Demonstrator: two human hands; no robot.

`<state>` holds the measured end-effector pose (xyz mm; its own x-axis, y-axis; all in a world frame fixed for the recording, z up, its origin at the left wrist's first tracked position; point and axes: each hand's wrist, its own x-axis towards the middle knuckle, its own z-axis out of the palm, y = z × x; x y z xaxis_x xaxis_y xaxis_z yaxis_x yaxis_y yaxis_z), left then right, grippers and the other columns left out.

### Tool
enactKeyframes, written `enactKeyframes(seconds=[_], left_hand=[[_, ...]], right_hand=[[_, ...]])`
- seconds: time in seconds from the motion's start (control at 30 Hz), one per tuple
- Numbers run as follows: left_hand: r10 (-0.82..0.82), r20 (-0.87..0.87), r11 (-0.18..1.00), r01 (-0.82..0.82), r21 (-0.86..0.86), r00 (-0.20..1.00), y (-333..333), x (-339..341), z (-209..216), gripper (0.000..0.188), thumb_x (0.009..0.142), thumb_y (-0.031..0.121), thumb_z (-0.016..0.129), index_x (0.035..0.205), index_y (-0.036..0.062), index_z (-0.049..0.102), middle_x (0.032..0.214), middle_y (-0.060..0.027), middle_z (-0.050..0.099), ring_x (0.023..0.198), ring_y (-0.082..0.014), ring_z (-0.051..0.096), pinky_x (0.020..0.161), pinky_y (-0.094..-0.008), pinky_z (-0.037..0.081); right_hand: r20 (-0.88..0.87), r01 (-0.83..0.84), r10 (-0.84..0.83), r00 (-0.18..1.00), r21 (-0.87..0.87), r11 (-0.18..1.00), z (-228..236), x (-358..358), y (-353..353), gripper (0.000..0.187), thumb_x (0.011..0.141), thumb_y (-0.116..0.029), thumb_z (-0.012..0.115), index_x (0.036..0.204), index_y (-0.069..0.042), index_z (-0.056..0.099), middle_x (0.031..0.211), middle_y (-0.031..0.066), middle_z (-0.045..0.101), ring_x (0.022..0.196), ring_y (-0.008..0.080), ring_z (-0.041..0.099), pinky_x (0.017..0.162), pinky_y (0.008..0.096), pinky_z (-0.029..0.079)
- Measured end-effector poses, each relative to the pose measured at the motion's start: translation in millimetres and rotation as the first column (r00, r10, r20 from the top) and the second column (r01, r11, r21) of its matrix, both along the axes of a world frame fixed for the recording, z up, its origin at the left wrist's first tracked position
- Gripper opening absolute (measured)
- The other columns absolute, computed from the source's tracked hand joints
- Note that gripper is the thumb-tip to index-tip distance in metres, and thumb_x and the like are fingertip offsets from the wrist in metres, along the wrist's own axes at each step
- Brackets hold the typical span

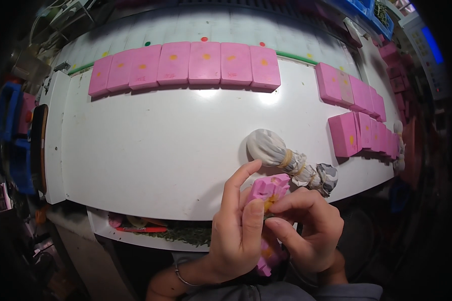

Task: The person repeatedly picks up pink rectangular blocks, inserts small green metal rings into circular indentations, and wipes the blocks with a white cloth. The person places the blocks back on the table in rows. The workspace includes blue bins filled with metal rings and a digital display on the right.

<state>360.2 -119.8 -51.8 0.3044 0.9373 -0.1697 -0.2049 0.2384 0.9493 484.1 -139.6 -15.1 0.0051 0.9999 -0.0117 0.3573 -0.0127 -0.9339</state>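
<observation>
Close to my body, above the table's near edge, my left hand (236,228) is closed around a ridged pink block piece (271,184) with a yellow patch. Its forefinger is raised while the thumb presses the near side. My right hand (309,228) pinches with thumb and forefinger right beside the yellow patch; what lies between the fingertips is too small to make out. Below the hands shows another pink piece (270,257) with yellow on it; I cannot tell whether the two are joined. Just beyond lies a cloth-wrapped bundle (266,146) tied with bands.
Pink blocks (204,62) with yellow spots stand in a row along the white table's (150,145) far side. Two more rows of pink blocks (344,134) are at the right. An open drawer (181,236) below the near edge holds green strands and a red tool.
</observation>
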Motion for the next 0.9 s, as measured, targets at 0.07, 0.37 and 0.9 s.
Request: enactKeyframes(seconds=[0.07,0.37,0.9], left_hand=[[0.001,-0.022,1.0,0.0,0.025,1.0,0,-1,0,0.049,0.099,0.033,0.027,0.129,-0.0055,0.031,0.09,-0.0103,0.056,0.073,-0.0096,0.053,0.068,-0.0224,0.045],[0.042,0.01,0.997,-0.041,-0.07,0.999,6,1,-4,0.048,0.099,0.032,0.023,0.13,-0.0042,0.031,0.106,-0.0121,0.053,0.091,-0.0139,0.052,0.084,-0.0268,0.042],[0.117,0.004,0.981,-0.115,-0.158,0.993,6,-5,7,0.047,0.095,0.029,0.025,0.128,-0.0026,0.033,0.102,-0.0134,0.052,0.086,-0.0157,0.054,0.077,-0.0272,0.045]], right_hand=[[-0.046,-0.012,0.01,0.999,-0.042,0.999,-2,1,0,0.019,0.073,0.009,0.066,0.09,0.005,0.056,0.08,0.0114,0.059,0.068,0.0113,0.058,0.058,0.0209,0.047],[0.229,-0.004,-0.02,0.973,0.101,0.995,2,-8,-2,0.021,0.071,0.007,0.069,0.089,0.003,0.061,0.081,0.0117,0.061,0.061,0.013,0.057,0.054,0.0228,0.046],[0.021,-0.092,0.091,0.996,0.051,0.994,1,-10,-4,0.023,0.072,0.009,0.067,0.088,0.001,0.052,0.085,0.0148,0.055,0.068,0.0139,0.054,0.059,0.0216,0.045]])
